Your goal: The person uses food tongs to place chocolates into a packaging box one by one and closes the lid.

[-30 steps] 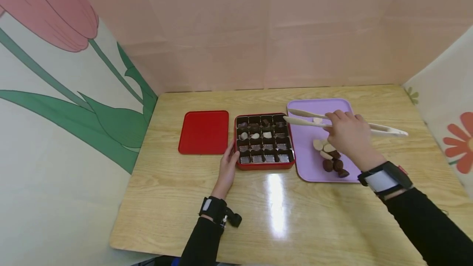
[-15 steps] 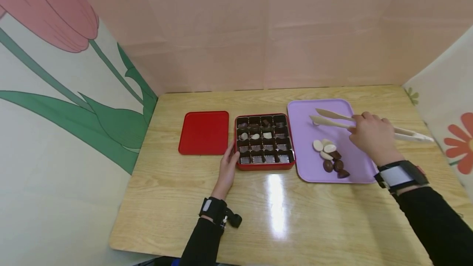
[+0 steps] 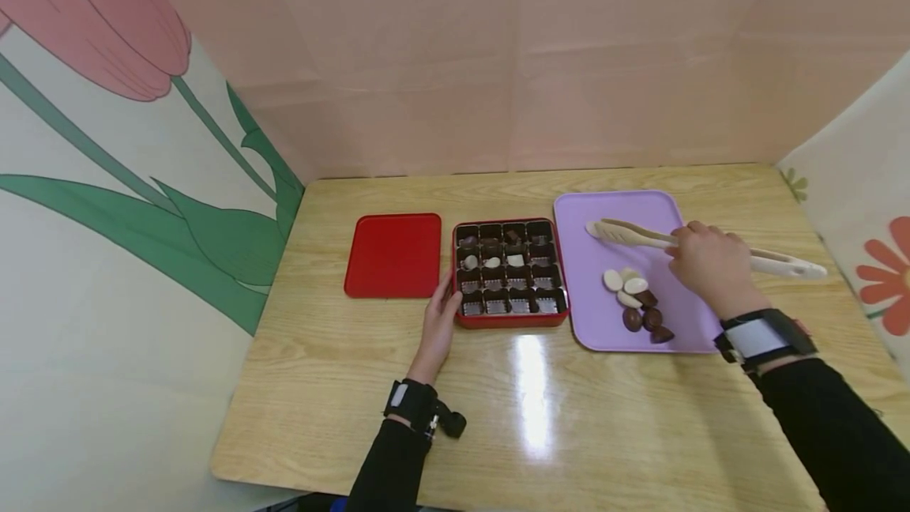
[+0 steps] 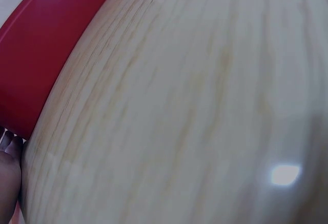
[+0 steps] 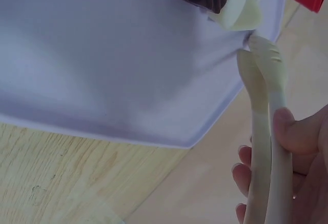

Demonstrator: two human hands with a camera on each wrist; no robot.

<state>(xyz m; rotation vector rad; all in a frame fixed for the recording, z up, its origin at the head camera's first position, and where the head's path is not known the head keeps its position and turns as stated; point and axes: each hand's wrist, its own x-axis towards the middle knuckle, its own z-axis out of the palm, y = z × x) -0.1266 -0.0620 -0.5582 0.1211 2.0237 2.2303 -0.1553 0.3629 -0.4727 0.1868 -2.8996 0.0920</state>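
My right hand grips cream-coloured tongs above the purple tray. Their arms stand close together, and a small pale piece shows at the tips; whether it is pinched I cannot tell. In the right wrist view the thumb and curled fingers squeeze the tongs. My left hand rests against the near left side of a red box, fingers fairly straight. Dark chocolates sit in the back of the box's brown divided insert, and white ones in the row before it.
White chocolates and dark chocolates lie clustered on the tray's near half. A red lid lies flat left of the box. All stand on a wooden table with a pink backdrop behind.
My right hand has moved right with the tongs, from beside the box to over the tray. The tongs' arms, spread apart before, have come together. My left hand has stayed in place.
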